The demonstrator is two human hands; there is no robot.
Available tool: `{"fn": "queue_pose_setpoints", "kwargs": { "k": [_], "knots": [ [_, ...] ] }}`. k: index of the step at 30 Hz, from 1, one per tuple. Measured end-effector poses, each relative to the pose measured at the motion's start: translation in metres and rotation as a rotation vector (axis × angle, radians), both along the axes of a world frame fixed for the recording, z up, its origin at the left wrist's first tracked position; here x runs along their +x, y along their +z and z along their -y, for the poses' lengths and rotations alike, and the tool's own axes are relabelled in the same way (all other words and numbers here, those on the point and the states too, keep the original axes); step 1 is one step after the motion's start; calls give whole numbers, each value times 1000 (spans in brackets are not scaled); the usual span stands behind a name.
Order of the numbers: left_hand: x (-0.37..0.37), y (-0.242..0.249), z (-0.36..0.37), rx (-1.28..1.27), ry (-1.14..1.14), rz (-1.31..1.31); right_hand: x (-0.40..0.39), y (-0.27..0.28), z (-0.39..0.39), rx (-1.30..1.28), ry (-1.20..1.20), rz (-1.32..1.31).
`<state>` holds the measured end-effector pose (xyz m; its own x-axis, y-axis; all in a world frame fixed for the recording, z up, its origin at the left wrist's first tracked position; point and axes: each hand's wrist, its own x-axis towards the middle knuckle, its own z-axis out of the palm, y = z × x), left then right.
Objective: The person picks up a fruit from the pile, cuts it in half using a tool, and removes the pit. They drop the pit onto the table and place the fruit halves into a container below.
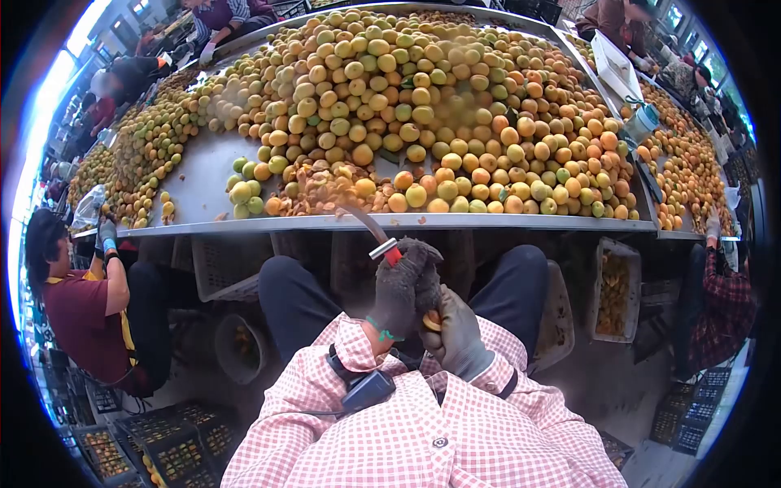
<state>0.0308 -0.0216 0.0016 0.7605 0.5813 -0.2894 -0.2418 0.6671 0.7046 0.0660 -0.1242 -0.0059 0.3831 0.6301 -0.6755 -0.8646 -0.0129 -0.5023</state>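
Observation:
My left hand point(400, 285), in a dark grey glove, is closed around the red handle of a curved knife point(368, 223). The blade points up and left toward the table edge, with a metal collar at its base. Close beside it, my right hand point(462, 335), also gloved, pinches a yellow-orange apricot point(433, 320) that is mostly hidden by the fingers. Both hands are over my lap, almost touching. In front of them, a large heap of apricots point(382, 89) covers the metal table point(325, 223), with peel scraps point(325, 185) near the edge.
Crates stand under the table, including a white one point(615, 291) with scraps. A bucket point(240, 348) is by my left leg. Black crates of fruit point(175, 443) are at lower left. Co-workers sit left point(89, 309) and right point(724, 301). A blue-lidded jug point(641, 122) stands at right.

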Motion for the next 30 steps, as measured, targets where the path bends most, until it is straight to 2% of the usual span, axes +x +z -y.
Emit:
{"fn": "queue_pose_setpoints", "kwargs": {
  "k": [3, 5, 6, 10, 12, 13, 15, 16, 17, 19, 21, 23, 24, 25, 27, 29, 30],
  "knots": [
    [4, 9, 8, 105, 10, 55, -5, -10, 0, 1, -39, 151],
    [5, 24, 12, 30, 15, 107, -10, -23, -3, -61, -227, 1129],
    [6, 28, 13, -45, 23, 161, -10, -23, -3, -53, -253, 1175],
    [18, 17, 4, -96, 143, 62, -2, -21, -1, -23, -167, 1114],
    [24, -4, -5, -259, 219, 11, 5, -31, -5, -40, -42, 1041],
    [24, -13, -9, -261, 219, 11, 8, -29, -3, -41, -41, 1041],
    [24, -19, -20, -325, 252, -12, 15, -17, 0, 200, 129, 196],
    [23, -16, -21, -331, 277, -62, 18, -4, -5, 97, 216, 213],
    [22, -16, -24, -330, 277, -60, 18, -10, -5, 98, 216, 215],
    [20, -15, -27, -349, 265, -47, 16, -19, -6, 150, 336, 679],
    [18, -14, -29, -356, 287, -24, 17, -27, -6, 126, 343, 655],
    [16, -11, -33, -292, 310, -26, 19, -50, -10, 102, 334, 1059],
    [13, -19, -37, -295, 295, -1, 24, -49, -11, -30, 381, 1154],
    [11, -16, -42, -294, 295, 5, 27, -38, -14, -30, 382, 1160],
    [5, -7, -52, -209, 324, 24, 32, -12, -19, -28, 268, 391],
    [-5, -4, -61, -180, 322, 82, 38, -33, -26, 11, 269, 396],
    [-11, -3, -66, -170, 307, 113, 41, -35, -30, 9, 254, 314]
  ]
}}
